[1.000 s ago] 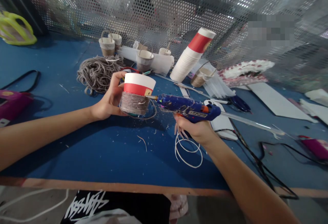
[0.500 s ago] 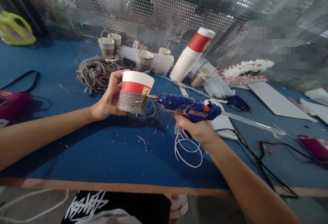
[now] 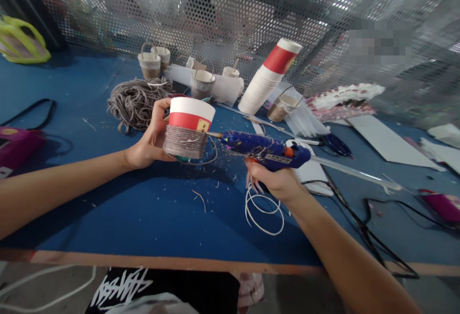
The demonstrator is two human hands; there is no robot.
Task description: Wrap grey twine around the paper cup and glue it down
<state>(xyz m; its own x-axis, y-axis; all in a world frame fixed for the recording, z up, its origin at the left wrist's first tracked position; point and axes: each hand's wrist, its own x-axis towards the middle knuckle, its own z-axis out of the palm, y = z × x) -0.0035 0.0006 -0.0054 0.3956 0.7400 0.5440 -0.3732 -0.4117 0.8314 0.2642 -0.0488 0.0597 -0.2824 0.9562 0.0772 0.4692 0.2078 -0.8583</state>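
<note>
Perforated metal screen (image 3: pixel 230 12) runs along the back of a blue desk (image 3: pixel 143 218), its top littered w/ thread scraps (image 3: pixel 200 199). Front & center, a red-and-white paper cup (image 3: pixel 190 121) is held up off the desk, tipped slightly, lower part wound w/ gray cord (image 3: pixel 185 142); a loose end loops below it. L. hand (image 3: pixel 149 141) pinches the cup from its side, thumb low, index finger up nr. the rim. R. hand (image 3: pixel 275 180) is curled tight under a blue glue gun (image 3: pixel 258 146), stray fibers all over the barrel, clear glue stick (image 3: pixel 355 174) poking out the rear. Nozzle (image 3: pixel 214 135) is at the wrap's top edge, nr. the yellow label (image 3: pixel 203 125); can't tell from here if it's touching. Behind: a heap of gray cord (image 3: pixel 134 101), mini buckets (image 3: pixel 150 65) w/ handles, & a leaning stack of paper cups (image 3: pixel 262 86). Coil of white cord (image 3: pixel 273 234) lies below the gun.
</note>
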